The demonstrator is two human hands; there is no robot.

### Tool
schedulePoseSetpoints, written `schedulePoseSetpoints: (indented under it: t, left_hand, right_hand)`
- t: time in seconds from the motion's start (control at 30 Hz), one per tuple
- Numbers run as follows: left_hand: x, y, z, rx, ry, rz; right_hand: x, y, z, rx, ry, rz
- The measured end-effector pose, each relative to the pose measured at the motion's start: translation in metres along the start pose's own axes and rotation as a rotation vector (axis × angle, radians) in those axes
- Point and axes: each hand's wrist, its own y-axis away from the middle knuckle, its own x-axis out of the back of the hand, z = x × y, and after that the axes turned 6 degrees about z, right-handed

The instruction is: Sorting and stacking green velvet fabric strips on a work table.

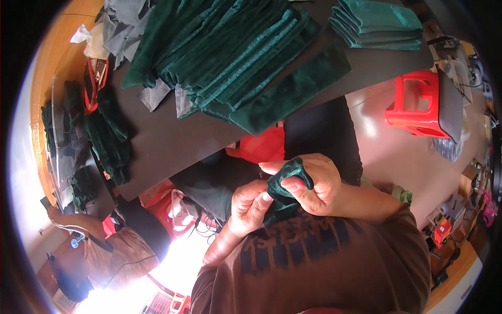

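Note:
Close to my chest I hold a small piece of dark green velvet fabric (282,184), bunched and folded over. My left hand (247,207) pinches its lower left side between thumb and fingers. The upper right part is gripped by my right hand (320,183), with the thumb pressing on the cloth and the fabric curling over it. Whether anything sits inside the folds is hidden. Beyond my hands, a flat green velvet strip (298,91) lies along the near edge of the dark table (162,152).
A large heap of green velvet strips (225,47) covers the table's middle, with a folded green stack (376,26) at far right. Grey scraps (123,29) and a red-handled tool (95,81) lie left. A red stool (415,104) stands right. Another person (115,251) sits lower left.

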Motion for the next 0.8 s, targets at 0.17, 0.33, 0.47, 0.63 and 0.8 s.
schedulePoseSetpoints:
  t: [0.17, 0.33, 0.47, 0.63, 0.8]
  left_hand:
    - [0.001, -0.003, 0.007, 0.110, 0.028, -0.027]
    - [0.008, -0.001, 0.008, 0.142, -0.073, -0.068]
    - [0.003, -0.003, 0.005, 0.022, -0.098, -0.022]
    - [0.003, -0.003, 0.001, -0.040, -0.079, -0.022]
    - [0.001, -0.001, 0.001, -0.052, -0.013, -0.011]
  right_hand:
    - [0.009, -0.008, -0.006, -0.144, -0.054, -0.032]
    - [0.010, -0.010, -0.010, -0.177, -0.083, 0.050]
    - [0.007, -0.007, -0.005, -0.136, -0.098, 0.038]
    - [0.003, 0.003, 0.004, -0.126, -0.062, -0.086]
    - [-0.001, 0.002, 0.005, -0.069, -0.039, -0.077]
